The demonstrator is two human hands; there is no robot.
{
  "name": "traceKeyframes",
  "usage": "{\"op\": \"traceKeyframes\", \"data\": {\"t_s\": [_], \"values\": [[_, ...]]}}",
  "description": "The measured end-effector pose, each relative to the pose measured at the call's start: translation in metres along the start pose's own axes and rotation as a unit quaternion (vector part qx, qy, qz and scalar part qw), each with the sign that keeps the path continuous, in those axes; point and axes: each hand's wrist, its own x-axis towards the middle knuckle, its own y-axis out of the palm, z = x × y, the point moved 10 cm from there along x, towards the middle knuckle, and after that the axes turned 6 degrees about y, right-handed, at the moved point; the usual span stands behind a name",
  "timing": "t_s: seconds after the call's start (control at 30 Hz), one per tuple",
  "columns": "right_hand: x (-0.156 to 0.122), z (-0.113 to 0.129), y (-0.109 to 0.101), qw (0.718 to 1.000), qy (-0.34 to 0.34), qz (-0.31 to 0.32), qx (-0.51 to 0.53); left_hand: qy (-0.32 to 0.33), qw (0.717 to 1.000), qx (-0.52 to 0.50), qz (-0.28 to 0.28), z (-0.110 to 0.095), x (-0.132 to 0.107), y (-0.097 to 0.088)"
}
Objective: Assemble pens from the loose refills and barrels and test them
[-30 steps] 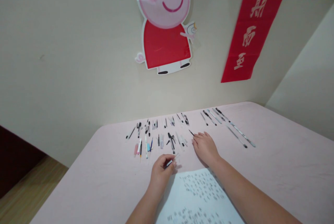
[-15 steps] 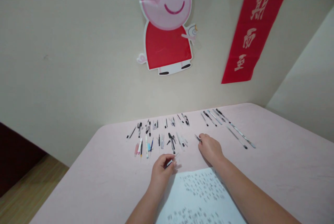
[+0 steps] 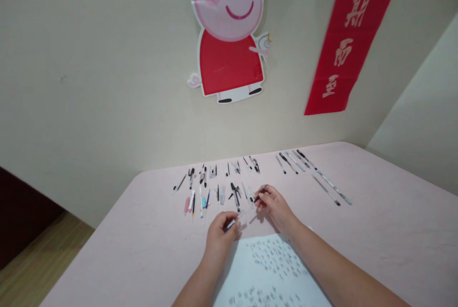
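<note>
My left hand (image 3: 221,231) is closed around a clear pen barrel (image 3: 234,221) that points up and to the right, just above the near sheet of paper. My right hand (image 3: 275,206) pinches a small black pen part (image 3: 260,194) between thumb and fingers, held a little above the pink table (image 3: 375,230). The black part points left toward the barrel's open end; the two pieces are apart. Beyond both hands lie rows of pens and pen parts (image 3: 218,185).
A white sheet with handwriting (image 3: 268,269) lies at the near edge under my forearms. Several whole pens (image 3: 311,173) lie at the back right. The wall behind carries a cartoon pig cutout (image 3: 231,30) and a red banner (image 3: 348,35). Wooden floor (image 3: 32,269) shows at left.
My right hand picked the small black part off the table and carried it left toward my left hand. The left hand kept holding the clear barrel in place.
</note>
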Motion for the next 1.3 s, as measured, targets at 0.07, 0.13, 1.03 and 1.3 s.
{"op": "traceKeyframes", "data": {"t_s": [0.07, 0.13, 1.03, 1.3], "values": [[-0.001, 0.000, 0.001, 1.000, 0.007, 0.004, 0.011, -0.003, 1.000, 0.001, 0.005, 0.003, 0.000, 0.001], [-0.001, 0.000, 0.001, 1.000, 0.008, 0.006, 0.012, 0.000, 1.000, 0.005, 0.011, 0.002, 0.001, 0.002], [-0.010, -0.016, 0.026, 0.989, 0.065, 0.109, -0.080, 0.026, 0.999, 0.043, 0.008, -0.009, 0.000, -0.001], [-0.011, -0.017, 0.029, 0.983, 0.068, 0.123, -0.118, 0.034, 0.998, 0.052, 0.022, -0.005, 0.001, 0.001]]}}
